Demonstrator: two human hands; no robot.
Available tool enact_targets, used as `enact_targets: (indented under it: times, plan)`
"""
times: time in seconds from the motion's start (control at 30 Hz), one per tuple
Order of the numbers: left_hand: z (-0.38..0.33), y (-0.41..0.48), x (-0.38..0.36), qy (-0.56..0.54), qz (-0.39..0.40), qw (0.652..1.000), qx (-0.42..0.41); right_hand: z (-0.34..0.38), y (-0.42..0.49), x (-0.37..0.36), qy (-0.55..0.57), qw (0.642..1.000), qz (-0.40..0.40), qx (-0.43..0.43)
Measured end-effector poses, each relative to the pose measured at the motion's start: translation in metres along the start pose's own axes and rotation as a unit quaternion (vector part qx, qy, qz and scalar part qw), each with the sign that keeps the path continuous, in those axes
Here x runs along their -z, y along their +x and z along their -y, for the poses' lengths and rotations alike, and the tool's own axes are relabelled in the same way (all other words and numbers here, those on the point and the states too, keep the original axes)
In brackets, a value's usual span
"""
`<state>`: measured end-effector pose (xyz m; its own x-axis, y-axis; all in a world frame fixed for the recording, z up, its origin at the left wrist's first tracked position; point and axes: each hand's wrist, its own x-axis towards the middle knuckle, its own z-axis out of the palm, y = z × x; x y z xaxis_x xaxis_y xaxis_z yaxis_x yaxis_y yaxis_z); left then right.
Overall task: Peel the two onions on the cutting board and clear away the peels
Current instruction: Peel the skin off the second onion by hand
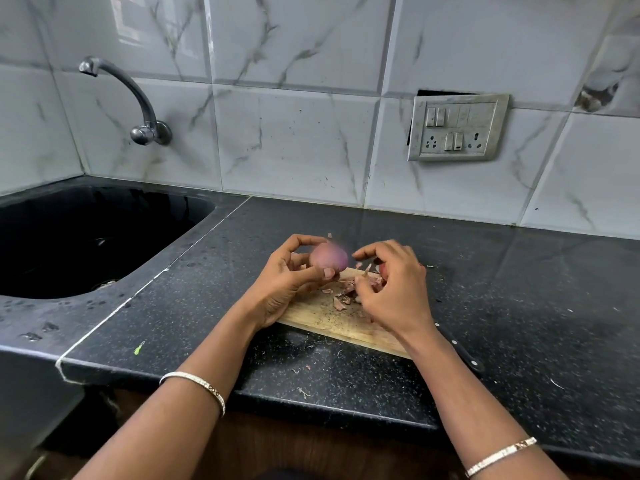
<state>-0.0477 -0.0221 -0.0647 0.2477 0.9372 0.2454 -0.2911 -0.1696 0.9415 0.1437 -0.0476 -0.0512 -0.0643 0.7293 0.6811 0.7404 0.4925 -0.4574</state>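
My left hand (pixel 287 278) grips a purple onion (pixel 329 258) between thumb and fingers, lifted just above the far left end of the wooden cutting board (pixel 322 320). My right hand (pixel 391 282) hovers beside it with curled fingers, and a thin strip of peel (pixel 366 270) hangs at its fingertips. A second onion (pixel 382 270) is mostly hidden behind my right hand. Loose peels (pixel 343 296) lie in a pile on the board between my hands.
A black sink (pixel 86 237) lies to the left with a tap (pixel 138 105) on the tiled wall. A black-handled knife (pixel 460 351) lies on the dark counter (pixel 519 289) right of the board. Small peel scraps (pixel 304 372) dot the counter's front edge.
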Motion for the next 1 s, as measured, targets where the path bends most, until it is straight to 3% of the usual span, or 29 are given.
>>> enact_targets:
  times: [0.17, 0.4, 0.7, 1.0]
  plan:
    - [0.001, -0.002, -0.001, 0.063, 0.005, 0.998, -0.029, 0.000, 0.002, 0.001, 0.083, 0.996, 0.009, 0.009]
    - [0.003, -0.001, 0.003, 0.088, 0.055, 0.994, -0.019, 0.000, 0.003, -0.003, 0.116, 0.993, 0.018, -0.008]
    - [0.003, 0.000, 0.003, 0.121, 0.034, 0.992, -0.011, -0.004, 0.001, -0.008, 0.122, 0.991, 0.044, -0.020]
    - [0.008, 0.003, 0.005, 0.153, 0.002, 0.988, -0.017, -0.001, 0.001, -0.005, 0.108, 0.993, 0.047, 0.020]
